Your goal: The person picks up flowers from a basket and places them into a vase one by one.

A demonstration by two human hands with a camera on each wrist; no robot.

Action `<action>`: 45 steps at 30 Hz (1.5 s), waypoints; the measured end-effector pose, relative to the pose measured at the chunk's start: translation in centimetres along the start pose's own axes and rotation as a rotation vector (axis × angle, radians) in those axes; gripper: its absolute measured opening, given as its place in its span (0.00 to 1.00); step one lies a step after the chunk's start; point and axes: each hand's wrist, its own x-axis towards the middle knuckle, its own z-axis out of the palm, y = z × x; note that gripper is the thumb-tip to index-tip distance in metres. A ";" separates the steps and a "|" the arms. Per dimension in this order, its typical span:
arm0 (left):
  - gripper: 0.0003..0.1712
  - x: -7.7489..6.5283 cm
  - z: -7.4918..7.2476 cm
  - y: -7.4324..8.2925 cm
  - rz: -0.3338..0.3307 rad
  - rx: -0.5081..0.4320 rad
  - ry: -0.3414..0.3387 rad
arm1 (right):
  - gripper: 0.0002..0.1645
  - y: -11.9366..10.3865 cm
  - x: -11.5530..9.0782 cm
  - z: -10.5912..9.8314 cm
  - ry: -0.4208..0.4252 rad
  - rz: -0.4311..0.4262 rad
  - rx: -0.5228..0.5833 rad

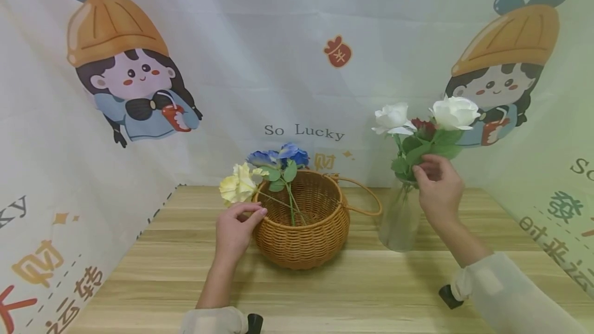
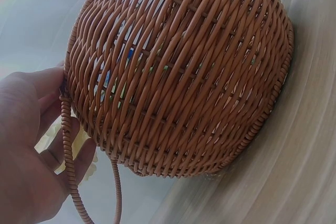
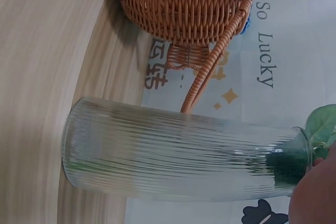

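A round woven wicker basket [image 1: 301, 244] stands on the table, with a yellow flower [image 1: 238, 184] and blue flowers [image 1: 280, 157] leaning out of it. My left hand [image 1: 234, 232] grips the basket's left rim between thumb and fingers; in the left wrist view a handle loop [image 2: 70, 156] hangs across those fingers. To the right, a ribbed clear glass vase [image 3: 184, 153] holds two white roses [image 1: 454, 112] and a dark red rose [image 1: 423, 129]. With curled fingers, my right hand [image 1: 440, 187] pinches a flower stem among green leaves [image 1: 414, 151] at the vase mouth.
The wooden table [image 1: 343, 298] extends in front of the basket and vase. Behind it hangs a printed white cloth [image 1: 264, 55] with cartoon figures and lettering. The basket's other handle [image 1: 366, 214] sticks out toward the vase.
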 end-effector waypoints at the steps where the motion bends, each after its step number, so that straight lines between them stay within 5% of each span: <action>1: 0.06 0.0 0.0 0.0 0.000 -0.002 0.000 | 0.13 -0.1 -0.1 0.0 0.003 0.007 0.004; 29: 0.07 0.0 0.0 -0.2 -0.006 0.000 0.003 | 0.13 -0.4 -4.0 0.3 -0.046 0.086 0.078; 45: 0.07 0.0 0.0 0.0 -0.016 -0.017 -0.004 | 0.14 -1.7 -5.6 2.6 -0.185 0.069 0.129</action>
